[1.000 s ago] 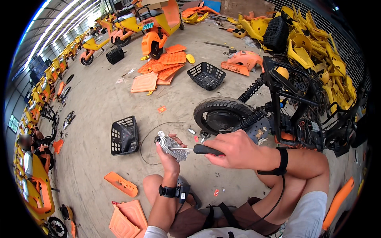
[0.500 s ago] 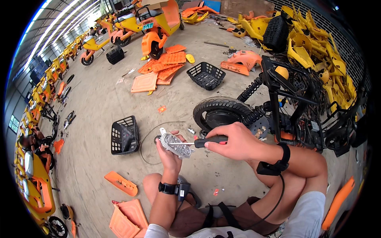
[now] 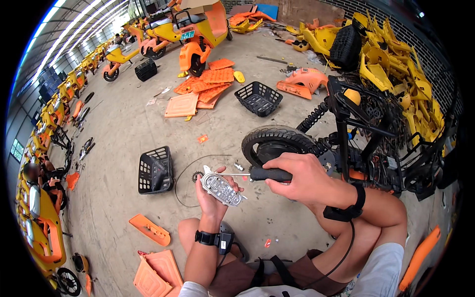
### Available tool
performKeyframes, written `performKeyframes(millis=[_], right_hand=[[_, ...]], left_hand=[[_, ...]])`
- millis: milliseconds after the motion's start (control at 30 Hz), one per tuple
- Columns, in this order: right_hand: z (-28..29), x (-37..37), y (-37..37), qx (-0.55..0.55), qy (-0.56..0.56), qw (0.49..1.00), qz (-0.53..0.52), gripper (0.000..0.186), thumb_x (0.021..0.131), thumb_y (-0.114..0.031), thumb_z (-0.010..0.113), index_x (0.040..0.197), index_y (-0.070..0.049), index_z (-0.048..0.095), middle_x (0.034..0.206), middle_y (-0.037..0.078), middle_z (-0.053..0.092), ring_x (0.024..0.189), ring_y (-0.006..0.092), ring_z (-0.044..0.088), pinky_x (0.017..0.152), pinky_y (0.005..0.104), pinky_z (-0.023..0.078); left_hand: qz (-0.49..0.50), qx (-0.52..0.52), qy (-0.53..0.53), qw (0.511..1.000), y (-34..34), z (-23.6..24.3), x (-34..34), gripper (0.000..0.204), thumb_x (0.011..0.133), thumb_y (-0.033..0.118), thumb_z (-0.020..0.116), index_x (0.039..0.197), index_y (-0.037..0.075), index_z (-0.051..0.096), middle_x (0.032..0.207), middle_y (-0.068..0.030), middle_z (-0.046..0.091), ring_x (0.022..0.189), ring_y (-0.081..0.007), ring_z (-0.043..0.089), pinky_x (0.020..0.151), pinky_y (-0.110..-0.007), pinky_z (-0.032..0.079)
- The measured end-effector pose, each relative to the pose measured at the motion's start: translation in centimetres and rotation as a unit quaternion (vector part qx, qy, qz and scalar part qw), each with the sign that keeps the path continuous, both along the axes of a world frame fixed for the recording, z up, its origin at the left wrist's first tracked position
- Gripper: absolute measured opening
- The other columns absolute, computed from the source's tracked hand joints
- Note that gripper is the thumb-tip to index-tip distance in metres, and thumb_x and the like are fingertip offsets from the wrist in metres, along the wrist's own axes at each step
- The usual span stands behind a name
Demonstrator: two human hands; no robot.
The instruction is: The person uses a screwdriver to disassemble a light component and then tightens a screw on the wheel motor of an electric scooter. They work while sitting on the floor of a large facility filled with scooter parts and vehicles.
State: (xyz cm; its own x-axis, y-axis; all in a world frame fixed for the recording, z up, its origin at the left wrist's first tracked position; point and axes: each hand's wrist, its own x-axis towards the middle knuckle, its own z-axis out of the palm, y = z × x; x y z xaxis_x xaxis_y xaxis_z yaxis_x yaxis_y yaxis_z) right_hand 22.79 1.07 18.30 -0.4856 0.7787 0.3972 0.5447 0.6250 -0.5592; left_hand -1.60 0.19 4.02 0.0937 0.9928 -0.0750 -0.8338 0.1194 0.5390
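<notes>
Left hand (image 3: pixel 212 204): grasps silver oval part (image 3: pixel 222 190) between thumb and fingers, over the palm.
Right hand (image 3: pixel 299 177): fingers clenched round screwdriver (image 3: pixel 267 174) handle.
Tip: at the part's upper edge, contact unclear.

two hands (image 3: pixel 212 203) (image 3: pixel 298 178), one screwdriver (image 3: pixel 268 174), one oval metal part (image 3: pixel 221 189), two wrist straps (image 3: pixel 206 238) (image 3: pixel 359 199)

The oval metal part (image 3: pixel 221 189) is gleaming silver; the screwdriver (image 3: pixel 262 174) is pairing black with silver. The nearest basket (image 3: pixel 169 166) is showing a black grid; 2 wristbands (image 3: pixel 358 199) are showing black, the shorts (image 3: pixel 232 274) are showing brown, the scrap pile (image 3: pixel 376 74) is showing yellow.
</notes>
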Motion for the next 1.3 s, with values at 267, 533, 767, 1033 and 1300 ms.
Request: performKeyframes(millis=[267, 533, 767, 1033, 1300], right_hand=[[-0.3, -0.5, 0.1, 0.032, -0.02, 0.999, 0.0, 0.027, 0.077, -0.021, 0.074, 0.1, -0.006, 0.073, 0.082, 0.011, 0.067, 0.067, 0.0313, 0.067, 0.061, 0.0391, 0.054], [-0.7, -0.6, -0.2, 0.053, -0.03, 0.998, -0.004, 0.028, 0.078, -0.026, 0.074, 0.1, -0.009, 0.072, 0.083, 0.009, 0.067, 0.072, 0.0308, 0.067, 0.063, 0.04, 0.055], [-2.0, 0.1, 1.2, -0.002, -0.074, 0.997, -0.009, 0.031, 0.082, -0.031, 0.07, 0.105, -0.01, 0.072, 0.089, 0.011, 0.069, 0.08, 0.0339, 0.068, 0.071, 0.0427, 0.054], [-4.9, 2.3, 3.4, -0.276, -0.014, 0.961, -0.019, 0.036, 0.08, -0.032, 0.071, 0.105, -0.007, 0.073, 0.09, 0.015, 0.073, 0.085, 0.0328, 0.07, 0.078, 0.0398, 0.054], [-8.6, 3.1, 4.0, -0.243, -0.008, 0.97, 0.026, 0.036, 0.081, -0.023, 0.066, 0.11, -0.004, 0.072, 0.072, 0.008, 0.072, 0.061, 0.0198, 0.068, 0.061, 0.034, 0.054]], left_hand=[[0.025, -0.002, 0.006, 1.0, -0.3, 0.0, -0.2, 0.064, 0.1, 0.061, 0.025, 0.127, 0.007, 0.048, 0.084, -0.0171, 0.06, 0.077, -0.0334, 0.06, 0.081, -0.057, 0.05], [0.038, -0.029, 0.011, 0.999, -0.3, -0.8, -0.5, 0.064, 0.1, 0.061, 0.026, 0.127, 0.008, 0.049, 0.091, -0.0164, 0.062, 0.084, -0.0331, 0.063, 0.083, -0.054, 0.051], [0.074, 0.008, 0.166, 0.983, 0.8, -3.3, -0.2, 0.057, 0.105, 0.051, 0.029, 0.132, 0.004, 0.05, 0.089, -0.0115, 0.064, 0.079, -0.0238, 0.064, 0.073, -0.037, 0.052], [0.083, 0.009, 0.174, 0.981, 0.8, -2.7, 1.5, 0.063, 0.102, 0.06, 0.033, 0.133, 0.007, 0.048, 0.087, -0.0095, 0.062, 0.072, -0.0219, 0.062, 0.065, -0.035, 0.052], [0.077, 0.002, 0.269, 0.96, 1.1, -4.7, 1.0, 0.061, 0.102, 0.057, 0.036, 0.136, 0.008, 0.047, 0.088, -0.0073, 0.06, 0.074, -0.018, 0.062, 0.066, -0.032, 0.051]])
